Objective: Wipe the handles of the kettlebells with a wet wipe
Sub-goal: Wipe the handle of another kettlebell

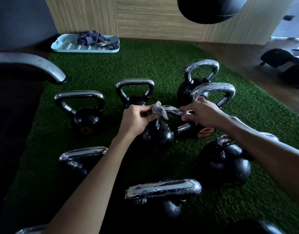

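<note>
Item: grey, crumpled wet wipe (159, 110), pinched between the thumb and curled fingers of the left hand (137, 115) and lying against the left end of the curved chrome handle (172, 109) of the central black round kettlebell (158, 137). The right hand (202, 114) has its fingers curled round the right end of the same handle, gripping it. Surround: further black chrome-handled kettlebells (86, 117) stand on all sides on the green artificial turf (145, 61). The nearest front handle (164, 190) and the two back-right handles (213, 89) are beaded with water droplets. Container: pale blue shallow plastic tray (65, 45), at the far edge of the turf beside the wood-panelled wall (153, 17). Contents: a crumpled dark blue cloth (90, 38) and a small item beside it, too blurred to identify. Overhead: black rounded punching bag (209, 9), hanging at the top edge.
</note>
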{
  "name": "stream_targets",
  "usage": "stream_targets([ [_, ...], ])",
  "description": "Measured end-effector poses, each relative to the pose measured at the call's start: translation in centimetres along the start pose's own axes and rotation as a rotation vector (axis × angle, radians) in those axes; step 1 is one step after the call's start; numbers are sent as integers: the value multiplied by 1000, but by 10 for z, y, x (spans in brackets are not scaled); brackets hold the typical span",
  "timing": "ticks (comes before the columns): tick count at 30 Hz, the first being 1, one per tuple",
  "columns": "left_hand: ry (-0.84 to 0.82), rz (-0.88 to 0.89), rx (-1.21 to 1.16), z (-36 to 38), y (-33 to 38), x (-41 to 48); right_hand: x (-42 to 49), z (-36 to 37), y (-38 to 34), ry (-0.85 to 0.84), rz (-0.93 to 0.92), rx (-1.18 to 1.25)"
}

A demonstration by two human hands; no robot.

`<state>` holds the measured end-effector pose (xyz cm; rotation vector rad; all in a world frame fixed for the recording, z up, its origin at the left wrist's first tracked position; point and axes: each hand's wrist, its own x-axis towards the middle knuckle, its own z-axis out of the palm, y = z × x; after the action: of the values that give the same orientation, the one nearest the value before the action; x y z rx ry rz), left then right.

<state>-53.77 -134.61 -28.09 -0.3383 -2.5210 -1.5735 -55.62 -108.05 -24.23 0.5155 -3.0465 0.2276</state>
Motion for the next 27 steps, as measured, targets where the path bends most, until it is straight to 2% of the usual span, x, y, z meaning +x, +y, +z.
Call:
stream_targets([
  [4,-19,-142,-95,-5,-22,-4,4,0,-3,11,-37,-21],
  [8,33,-319,-100,6,-39,-18,6,0,-3,13,-29,-2],
  [13,75,-178,-48,8,-29,-13,3,2,0,21,-20,17],
  [18,-20,-214,129,6,-31,-19,0,2,3,9,-17,33],
  [23,106,-168,128,-43,-19,-9,10,0,-11,1,-65,2],
  [27,81,8,177,-66,-8,2,20,-1,-40,23,-91,10],
])
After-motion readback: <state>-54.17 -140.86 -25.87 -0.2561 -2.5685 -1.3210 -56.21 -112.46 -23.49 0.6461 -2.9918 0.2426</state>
